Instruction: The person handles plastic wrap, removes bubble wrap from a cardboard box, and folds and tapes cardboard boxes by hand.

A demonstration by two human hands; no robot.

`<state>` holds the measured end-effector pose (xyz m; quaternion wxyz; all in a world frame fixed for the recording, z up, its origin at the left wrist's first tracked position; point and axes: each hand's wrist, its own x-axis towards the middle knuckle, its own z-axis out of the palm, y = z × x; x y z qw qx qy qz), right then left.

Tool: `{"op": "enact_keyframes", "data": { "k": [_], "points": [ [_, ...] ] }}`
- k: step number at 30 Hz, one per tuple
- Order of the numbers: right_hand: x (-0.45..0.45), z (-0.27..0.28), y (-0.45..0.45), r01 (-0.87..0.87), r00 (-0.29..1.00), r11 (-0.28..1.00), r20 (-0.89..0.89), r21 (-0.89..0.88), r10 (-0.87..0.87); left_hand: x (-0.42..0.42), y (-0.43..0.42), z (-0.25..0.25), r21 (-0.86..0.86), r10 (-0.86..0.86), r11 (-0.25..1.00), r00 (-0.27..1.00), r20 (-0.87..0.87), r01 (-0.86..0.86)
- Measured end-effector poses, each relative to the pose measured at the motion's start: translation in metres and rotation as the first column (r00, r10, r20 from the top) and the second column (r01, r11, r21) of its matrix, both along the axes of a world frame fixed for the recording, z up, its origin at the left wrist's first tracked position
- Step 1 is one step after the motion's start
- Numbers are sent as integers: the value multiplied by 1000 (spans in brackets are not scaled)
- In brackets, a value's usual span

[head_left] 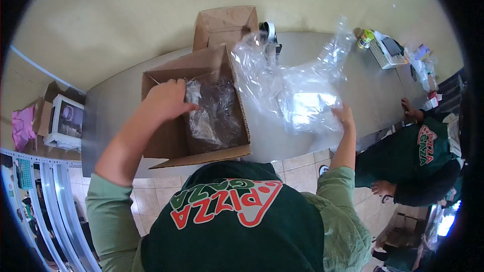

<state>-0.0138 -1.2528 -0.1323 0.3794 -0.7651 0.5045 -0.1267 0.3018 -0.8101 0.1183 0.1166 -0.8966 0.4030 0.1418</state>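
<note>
1. Cardboard box (164, 136): the bulkiest item, plain brown, top open, one flap folded out toward the wearer. It stands on the gray table (370, 93), directly under the left hand (170, 102).
2. Clear plastic packaging (310, 102): shiny, crinkled and see-through, spread from the box's right wall to the right hand (345, 117), with one narrow end rising beyond that hand.
3. Crumpled clear film (214, 113): inside the box, just right of the left hand, brownish where the light passes through, whitish along its folds.
4. Left grip: thumb spread away from the bent fingers, thumb tip at the film; I cannot tell whether it has hold of any. Right grip: fingers half curled against the packaging's near right edge; whether they pinch it is unclear.
5. Hard to make out: the left fingertips, masked by the hand itself; anything beneath the film; the packaging's middle, washed out by glare.
6. Around: a co-worker (436, 138) stands right of the right hand; a second carton (224, 20) sits beyond the left hand, partly blocked by the first; a white basket (387, 60) lies beyond the right hand. The box's right wall stands between both hands.
</note>
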Motion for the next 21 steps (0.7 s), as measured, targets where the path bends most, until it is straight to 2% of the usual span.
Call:
{"op": "enact_keyframes", "data": {
  "k": [1,4,6,7,10,11,14,16,17,18,19,20,21],
  "points": [
    [3,1,3,-63,997,998,40,9,63,11,-14,-2,102,63,993,998,-7,-62],
    [21,16,13,-227,967,973,127,49,219,47,-34,-26,364,146,929,968,-203,-64],
    [34,20,19,-280,956,952,130,123,264,62,-20,-77,75,21,997,990,-142,-11],
    [40,17,21,-290,954,954,102,69,283,71,-13,-102,-69,-37,997,994,-100,31],
    [53,8,34,-308,951,950,22,-47,309,96,-1,-156,-187,135,953,890,-436,-237],
    [55,21,44,-303,953,951,3,-60,304,74,-10,-127,-81,229,955,880,-416,-287],
    [55,23,49,-291,954,953,46,-87,295,77,-8,-86,-1,151,986,882,-445,-170],
    [50,20,44,-260,961,959,63,-117,268,68,3,-23,-66,-39,998,973,-230,24],
    [45,23,42,-230,970,962,51,-144,239,60,15,14,-202,-135,974,977,-167,100],
    [42,28,39,-197,977,965,42,-173,207,43,22,57,-239,-4,969,970,-244,-56],
    [40,34,35,-198,975,954,57,-226,216,36,42,80,-392,-198,897,979,55,204],
    [39,42,31,-196,972,940,71,-280,224,27,45,111,-454,-82,890,994,-78,37],
    [38,54,28,-192,969,923,85,-334,232,22,49,135,-575,-59,811,965,-257,-104]
  ]
}}
